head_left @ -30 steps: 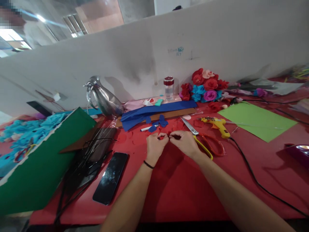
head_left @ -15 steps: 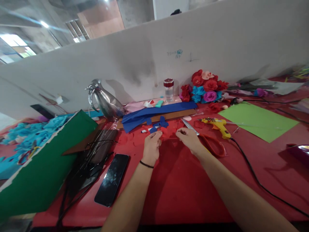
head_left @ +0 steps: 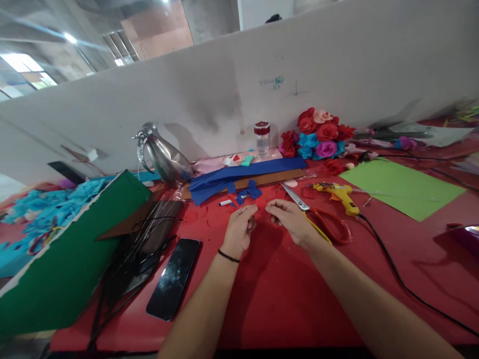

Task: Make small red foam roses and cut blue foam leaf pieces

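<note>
Above the middle of the red table (head_left: 284,299), my left hand (head_left: 239,227) and my right hand (head_left: 290,218) face each other, fingertips a small gap apart. Both are closed in a pinch on a small red paper piece (head_left: 261,205), hard to make out against the red surface. Just beyond them lie blue paper scraps (head_left: 253,189) and a white-and-blue marker (head_left: 225,203). Loose red paper pieces (head_left: 200,214) are scattered left of my left hand. Beside my right hand rest the scissors (head_left: 327,224), with red handles and blades pointing away.
A yellow glue gun (head_left: 339,194) with its cord and a light green sheet (head_left: 404,187) lie right. Blue paper strips (head_left: 247,172), a metal jug (head_left: 164,157), a glass jar (head_left: 262,139) and paper roses (head_left: 324,134) stand behind. A phone (head_left: 174,279) and green board (head_left: 75,264) are left.
My hands have come closer together, the right moving left and the left slightly right. More of the scissors' blades and pivot now shows.
</note>
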Available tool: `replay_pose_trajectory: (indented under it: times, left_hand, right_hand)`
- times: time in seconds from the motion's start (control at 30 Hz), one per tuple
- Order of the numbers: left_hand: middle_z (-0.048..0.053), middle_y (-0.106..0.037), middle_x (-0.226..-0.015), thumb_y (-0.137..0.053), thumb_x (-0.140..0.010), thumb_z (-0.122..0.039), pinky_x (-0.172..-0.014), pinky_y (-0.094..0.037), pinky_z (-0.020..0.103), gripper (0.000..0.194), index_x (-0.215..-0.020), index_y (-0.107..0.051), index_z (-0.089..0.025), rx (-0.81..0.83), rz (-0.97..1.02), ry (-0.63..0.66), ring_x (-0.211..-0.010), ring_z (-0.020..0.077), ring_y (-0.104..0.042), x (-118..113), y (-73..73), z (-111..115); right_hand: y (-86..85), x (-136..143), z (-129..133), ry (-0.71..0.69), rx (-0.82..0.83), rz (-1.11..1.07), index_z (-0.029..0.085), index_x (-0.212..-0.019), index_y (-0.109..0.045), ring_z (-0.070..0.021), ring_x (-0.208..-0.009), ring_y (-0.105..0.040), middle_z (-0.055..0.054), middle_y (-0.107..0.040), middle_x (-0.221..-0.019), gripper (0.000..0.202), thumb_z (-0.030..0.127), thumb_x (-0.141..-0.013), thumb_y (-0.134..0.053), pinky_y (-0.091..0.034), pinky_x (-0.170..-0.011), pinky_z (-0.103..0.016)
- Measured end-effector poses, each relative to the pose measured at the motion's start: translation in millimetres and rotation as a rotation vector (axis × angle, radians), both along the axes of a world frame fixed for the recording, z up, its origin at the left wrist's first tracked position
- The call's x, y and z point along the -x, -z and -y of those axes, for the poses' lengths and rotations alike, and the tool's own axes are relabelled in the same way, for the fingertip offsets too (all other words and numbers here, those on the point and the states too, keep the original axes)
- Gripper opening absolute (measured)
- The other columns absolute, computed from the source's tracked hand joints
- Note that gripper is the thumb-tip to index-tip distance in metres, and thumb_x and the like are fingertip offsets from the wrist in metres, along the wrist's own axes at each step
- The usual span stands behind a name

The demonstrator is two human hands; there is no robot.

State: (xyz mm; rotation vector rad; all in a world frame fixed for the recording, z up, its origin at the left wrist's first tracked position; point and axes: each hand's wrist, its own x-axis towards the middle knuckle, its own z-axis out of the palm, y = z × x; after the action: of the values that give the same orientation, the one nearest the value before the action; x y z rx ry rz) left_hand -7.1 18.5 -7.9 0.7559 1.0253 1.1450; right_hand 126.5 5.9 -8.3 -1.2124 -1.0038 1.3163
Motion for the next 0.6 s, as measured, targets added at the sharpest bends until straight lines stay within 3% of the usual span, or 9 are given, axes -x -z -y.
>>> replay_pose_trajectory:
  times: [0.27, 0.4, 0.6]
  left_hand:
    - [-0.006, -0.047, -0.047, -0.074, -0.058, -0.031, -0.043, -0.018, 0.022, 0.021, -0.060, -0.061, -0.015, -0.035, -0.021, -0.014, -0.038, 0.0023, -0.027, -0.7, -5.4, 1.7]
    - [-0.010, -0.038, -0.040, -0.077, -0.058, -0.031, -0.044, -0.017, 0.022, 0.023, -0.061, -0.061, -0.014, -0.077, -0.048, 0.021, -0.037, 0.0021, -0.025, -1.6, -6.3, 3.7]
    - [-0.009, -0.038, -0.038, -0.073, -0.058, -0.025, -0.044, -0.018, 0.022, 0.020, -0.053, -0.056, -0.015, -0.058, -0.011, 0.027, -0.037, 0.0025, -0.026, 0.7, -4.8, 1.4]
  right_hand:
    - [-0.3, -1.4, -0.8, 0.043, -0.001, -0.046, 0.020, -0.060, -0.059, -0.0089, -0.048, -0.042, 0.006, -0.051, -0.050, 0.017, 0.036, -0.060, -0.066, -0.029, -0.050, -0.025]
    - [-1.6, -1.2, -0.3, 0.052, -0.018, -0.024, 0.020, -0.062, -0.060, -0.0086, -0.049, -0.043, 0.006, -0.053, -0.053, 0.017, 0.035, -0.060, -0.066, -0.030, -0.052, -0.026]
    - [0.1, -1.5, -1.6, 0.040, 0.007, -0.067, 0.020, -0.062, -0.063, -0.0092, -0.048, -0.042, 0.005, -0.054, -0.050, 0.016, 0.035, -0.057, -0.067, -0.029, -0.051, -0.026]
